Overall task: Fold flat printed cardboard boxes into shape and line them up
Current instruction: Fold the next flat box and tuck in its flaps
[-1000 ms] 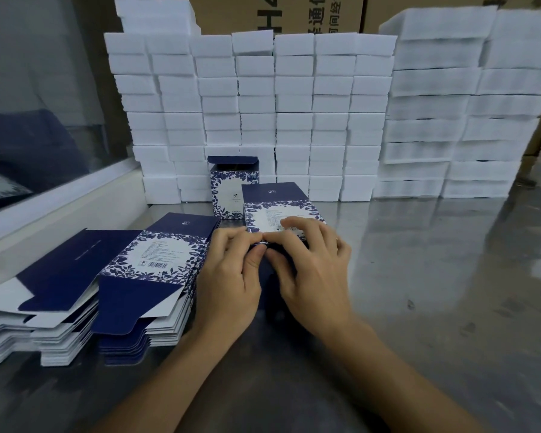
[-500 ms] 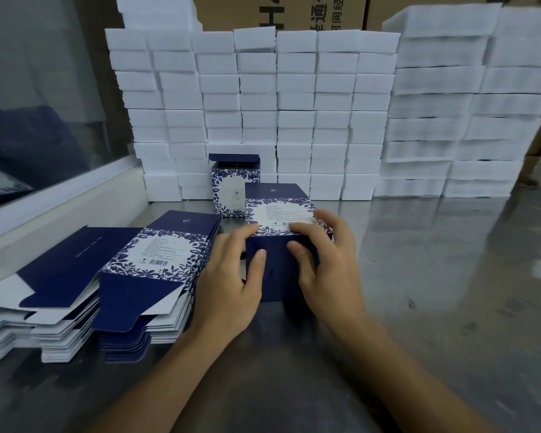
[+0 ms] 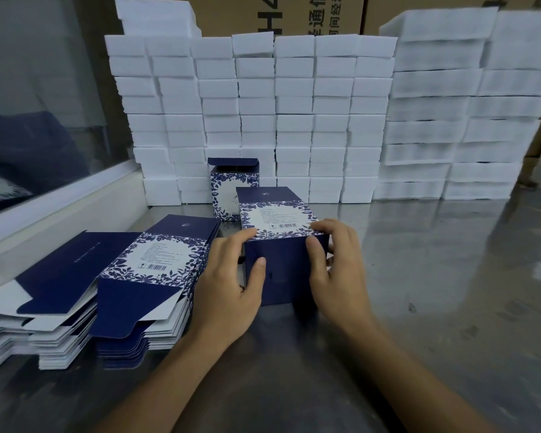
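A folded navy box with a white leaf-print panel [image 3: 281,245] lies on its side on the steel table, its closed navy end facing me. My left hand [image 3: 228,282] grips its left side, thumb on the end face. My right hand [image 3: 338,270] grips its right side, thumb on the end face and fingers over the top edge. Behind it stands an upright finished box [image 3: 228,189] with its top flap raised. Two stacks of flat printed box blanks [image 3: 144,276] lie to the left.
A wall of stacked white foam blocks [image 3: 294,120] lines the back of the steel table [image 3: 434,307]. Brown cartons stand behind the foam. A glass pane with a white ledge [image 3: 60,207] borders the left side.
Both hands went from pressing the end flap shut with their fingertips to holding the box by its sides. The closed navy end now shows, and the box sits slightly lower and nearer.
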